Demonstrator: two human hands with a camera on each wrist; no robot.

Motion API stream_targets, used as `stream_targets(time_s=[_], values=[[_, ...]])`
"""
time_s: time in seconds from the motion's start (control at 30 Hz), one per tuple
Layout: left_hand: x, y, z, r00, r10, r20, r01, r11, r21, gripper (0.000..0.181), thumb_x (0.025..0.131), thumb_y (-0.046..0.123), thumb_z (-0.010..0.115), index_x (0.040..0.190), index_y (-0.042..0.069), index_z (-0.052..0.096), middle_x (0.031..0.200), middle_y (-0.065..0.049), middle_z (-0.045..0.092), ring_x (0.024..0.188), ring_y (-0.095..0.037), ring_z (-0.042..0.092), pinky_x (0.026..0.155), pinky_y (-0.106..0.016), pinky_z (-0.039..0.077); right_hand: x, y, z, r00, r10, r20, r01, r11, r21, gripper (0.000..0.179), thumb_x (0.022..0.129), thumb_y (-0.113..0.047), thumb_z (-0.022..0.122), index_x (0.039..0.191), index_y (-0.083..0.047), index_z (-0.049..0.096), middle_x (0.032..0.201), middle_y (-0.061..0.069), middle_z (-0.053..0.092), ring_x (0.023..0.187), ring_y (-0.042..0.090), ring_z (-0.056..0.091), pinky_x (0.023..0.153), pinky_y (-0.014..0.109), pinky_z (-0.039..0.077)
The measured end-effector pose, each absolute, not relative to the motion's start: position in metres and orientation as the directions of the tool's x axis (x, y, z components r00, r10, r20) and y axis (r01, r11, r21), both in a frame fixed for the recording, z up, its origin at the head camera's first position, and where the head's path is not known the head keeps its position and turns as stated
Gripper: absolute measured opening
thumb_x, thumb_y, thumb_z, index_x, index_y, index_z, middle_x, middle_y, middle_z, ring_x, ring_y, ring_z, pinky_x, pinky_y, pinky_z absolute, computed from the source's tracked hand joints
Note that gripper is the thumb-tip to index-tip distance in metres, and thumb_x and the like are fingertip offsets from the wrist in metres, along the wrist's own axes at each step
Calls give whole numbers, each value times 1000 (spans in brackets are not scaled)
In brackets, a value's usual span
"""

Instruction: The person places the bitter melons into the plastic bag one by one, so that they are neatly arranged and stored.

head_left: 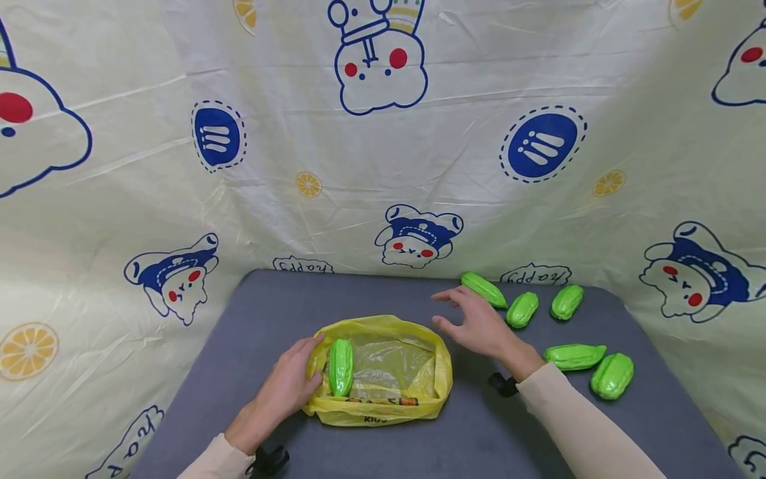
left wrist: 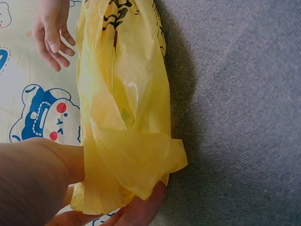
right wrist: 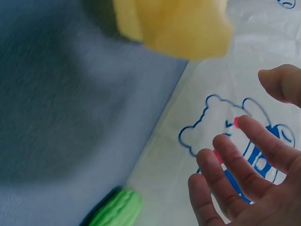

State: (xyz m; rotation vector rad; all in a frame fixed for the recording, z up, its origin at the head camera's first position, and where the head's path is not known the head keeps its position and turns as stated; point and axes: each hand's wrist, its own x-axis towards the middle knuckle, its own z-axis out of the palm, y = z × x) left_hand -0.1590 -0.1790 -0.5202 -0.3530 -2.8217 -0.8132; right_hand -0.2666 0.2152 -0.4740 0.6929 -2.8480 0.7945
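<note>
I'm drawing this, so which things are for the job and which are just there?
Probably for the job:
yellow bag
green vegetable-like thing inside it
five others outside
left hand
right hand

Probably just there:
patterned sheet
grey table

The bag (head_left: 443, 372) is thin, shiny plastic; the gourds (head_left: 612, 376) look glossy, ridged, the table (head_left: 281, 299) matt cloth, the far sheet (head_left: 437, 153) creased, satiny.

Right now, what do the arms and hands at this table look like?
The person's left hand and right hand wear no gloves. The left sleeve and right sleeve are pale beige, with no marking visible. A black object shows by the left sleeve's end, another black object by the right's; details unclear.
</note>
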Motion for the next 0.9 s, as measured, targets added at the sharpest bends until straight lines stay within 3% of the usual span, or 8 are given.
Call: stream_targets(time_s=[0.3, 0.57, 0.9], values=[[-162, -181, -521, -961, 160, 226, 256, 824, 506, 67, 97, -2, 81, 162, -3, 64, 150, -26, 73, 139, -48, 74, 114, -63, 63, -284, 235, -488, -907, -355, 226, -420, 795, -437, 49, 111, -34, 80, 155, -15, 72, 152, 18, 69, 134, 42, 70, 109, 66, 62], [-163, -181, -524, -965, 155, 211, 245, 822, 515, 68, 98, -1, 82, 163, -1, 64, 153, -25, 72, 141, -47, 73, 115, -62, 63, -297, 254, -499, -918, -311, 246, -389, 825, -409, 53, 111, -30, 80, 158, -10, 70, 159, 24, 64, 147, 52, 62, 122, 76, 51], [-163, -182, -524, -965, 156, 213, 247, 817, 522, 68, 97, -2, 82, 162, -1, 65, 153, -26, 72, 140, -47, 74, 114, -63, 63, -313, 273, -504, -931, -260, 256, -349, 842, -413, 55, 110, -31, 80, 159, -7, 69, 156, 29, 61, 145, 56, 57, 120, 78, 48]])
